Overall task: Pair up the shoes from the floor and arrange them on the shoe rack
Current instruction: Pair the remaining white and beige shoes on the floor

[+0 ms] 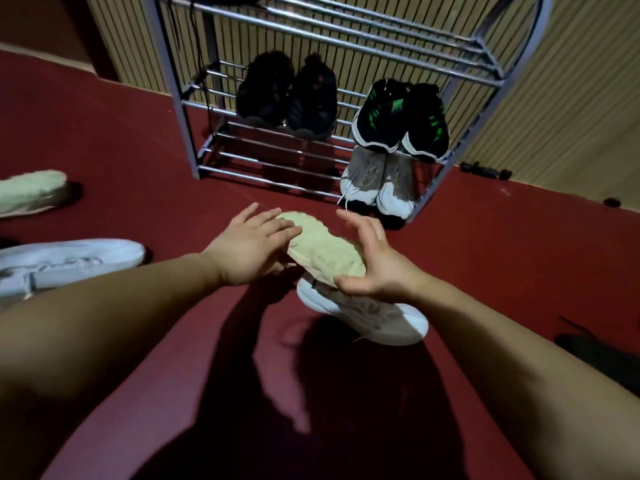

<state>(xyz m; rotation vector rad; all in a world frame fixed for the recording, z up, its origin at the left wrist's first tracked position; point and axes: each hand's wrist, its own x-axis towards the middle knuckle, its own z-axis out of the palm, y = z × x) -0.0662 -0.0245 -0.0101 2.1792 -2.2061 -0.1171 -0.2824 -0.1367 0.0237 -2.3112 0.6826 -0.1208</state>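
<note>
head view — sole-up shoe (323,249) tilted across a white shoe (367,313) on the floor, near the shoe rack (270,181); left hand (249,251) flat, released, steadying; right hand (374,265) arched round the heel — grip unclear, probably for pairing.

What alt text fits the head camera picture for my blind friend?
Left hand and right hand touch an upturned sneaker with pale green sole, over a white-grey sneaker on red floor. Behind, a silver metal shoe rack holds three pairs.
</note>
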